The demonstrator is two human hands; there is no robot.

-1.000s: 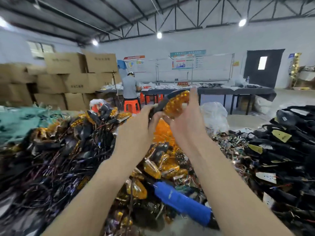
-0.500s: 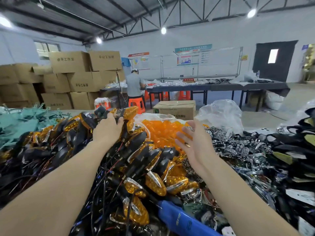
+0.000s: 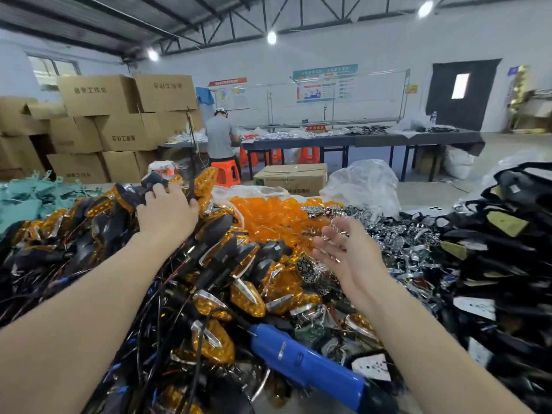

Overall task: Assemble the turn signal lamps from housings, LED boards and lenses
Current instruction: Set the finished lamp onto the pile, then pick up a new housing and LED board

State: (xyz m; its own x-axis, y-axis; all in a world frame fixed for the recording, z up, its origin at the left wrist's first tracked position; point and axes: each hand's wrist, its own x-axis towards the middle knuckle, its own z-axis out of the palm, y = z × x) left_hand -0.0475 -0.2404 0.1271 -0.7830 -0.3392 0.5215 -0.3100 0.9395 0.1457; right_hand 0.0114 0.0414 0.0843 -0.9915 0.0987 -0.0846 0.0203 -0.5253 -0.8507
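Note:
A heap of assembled turn signal lamps (image 3: 227,264), black housings with amber lenses and trailing wires, fills the left and middle of the bench. My left hand (image 3: 167,213) lies palm down on top of that heap at the far left, fingers curled over one black-and-amber lamp (image 3: 155,183). My right hand (image 3: 346,249) hovers open and holds nothing, palm turned inward, above the boundary between loose orange lenses (image 3: 268,210) and shiny chrome parts (image 3: 403,240). Black housings (image 3: 513,222) are stacked at the right.
A blue electric screwdriver (image 3: 304,363) lies on the pile close to me, between my forearms. Teal parts (image 3: 24,198) lie at the far left. Beyond the bench stand cartons (image 3: 125,115), a box (image 3: 292,177), a plastic bag (image 3: 364,186) and a person (image 3: 219,138) at a long table.
Both hands held one lamp up in front of me a second ago. My left hand carried it down to the heap at the left; my right hand let go and opened.

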